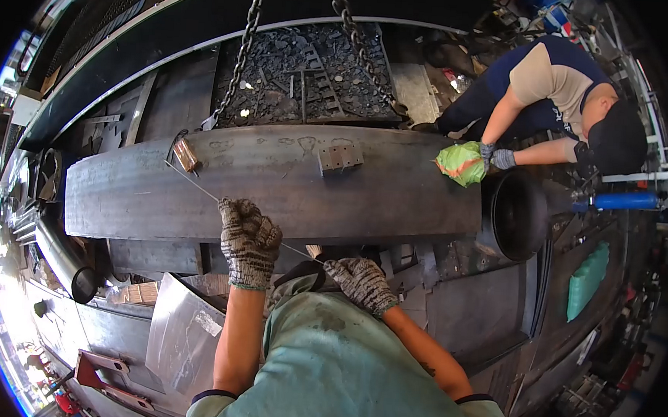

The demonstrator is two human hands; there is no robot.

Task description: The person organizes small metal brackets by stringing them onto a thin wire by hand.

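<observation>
My left hand, in a grey knitted glove, is closed around a thin metal rod above the near edge of a long steel plate. The rod's tip points up and left, near a copper-coloured bundle lying on the plate. My right hand, gloved alike, is in front of my body below the plate. Its fingers are closed near a dark item and a light-coloured end, and what it holds is hard to make out. A small block with holes rests on the plate.
A co-worker bends at the upper right, gloved hands at a green bag on the plate's end. Two chains hang beyond the plate. A dark pipe lies right; metal sheets lie lower left.
</observation>
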